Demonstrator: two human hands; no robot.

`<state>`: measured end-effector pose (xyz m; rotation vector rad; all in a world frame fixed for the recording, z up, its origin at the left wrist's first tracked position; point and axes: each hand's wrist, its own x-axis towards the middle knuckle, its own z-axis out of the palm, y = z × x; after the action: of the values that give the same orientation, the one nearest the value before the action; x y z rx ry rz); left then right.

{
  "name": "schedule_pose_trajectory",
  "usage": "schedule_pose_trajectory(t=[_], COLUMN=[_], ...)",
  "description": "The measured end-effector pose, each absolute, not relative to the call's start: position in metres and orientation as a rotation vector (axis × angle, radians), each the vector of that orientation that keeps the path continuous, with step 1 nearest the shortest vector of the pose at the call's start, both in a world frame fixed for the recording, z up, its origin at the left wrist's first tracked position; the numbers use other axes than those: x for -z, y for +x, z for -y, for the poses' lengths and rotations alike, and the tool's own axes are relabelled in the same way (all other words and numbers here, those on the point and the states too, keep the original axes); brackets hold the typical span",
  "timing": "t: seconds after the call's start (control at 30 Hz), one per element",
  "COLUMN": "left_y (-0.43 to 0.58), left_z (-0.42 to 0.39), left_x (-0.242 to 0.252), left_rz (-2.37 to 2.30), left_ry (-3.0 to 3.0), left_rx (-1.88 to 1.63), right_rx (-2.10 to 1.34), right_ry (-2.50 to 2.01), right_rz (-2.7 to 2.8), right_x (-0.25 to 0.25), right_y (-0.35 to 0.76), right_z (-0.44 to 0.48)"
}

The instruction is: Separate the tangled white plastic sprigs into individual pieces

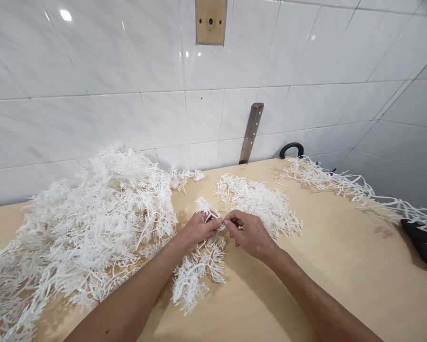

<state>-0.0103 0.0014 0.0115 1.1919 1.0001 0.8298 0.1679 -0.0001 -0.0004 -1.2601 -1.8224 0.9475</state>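
My left hand is closed on a white branched plastic sprig, its forked tips sticking up above the fingers. Right beside it, my right hand is pinched, thumb and forefinger meeting at the left thumb's tip. Whatever lies between those right fingertips is too small to make out. More white sprigs hang or lie just below the left hand; I cannot tell whether they join the held one. Behind the right hand lies a low pile of small white pieces.
A large heap of white branching sprigs covers the left of the wooden table. Bare white stems stretch along the right back edge. Nearby are a black curved handle, a black object and a metal bracket against the tiled wall.
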Motion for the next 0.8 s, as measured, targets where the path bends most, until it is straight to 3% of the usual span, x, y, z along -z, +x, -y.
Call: schedule_pose_trajectory(t=[0.3, 0.6, 0.8], left_y=[-0.014, -0.012, -0.001], left_z=[-0.003, 0.0, 0.006], left_x=[-0.011, -0.012, -0.005], left_rz=[-0.858, -0.864, -0.98], left_ry=[1.17, 1.162, 1.145], left_rx=[-0.762, -0.719, -0.83], right_rx=[-1.139, -0.345, -0.114], right_ry=[-1.204, -1.255, -1.461], right_rz=[1.752, 2.108, 1.869], right_x=[0.001, 0.006, 0.009], right_y=[0.164, 0.162, 0.187], right_z=[0.003, -0.001, -0.019])
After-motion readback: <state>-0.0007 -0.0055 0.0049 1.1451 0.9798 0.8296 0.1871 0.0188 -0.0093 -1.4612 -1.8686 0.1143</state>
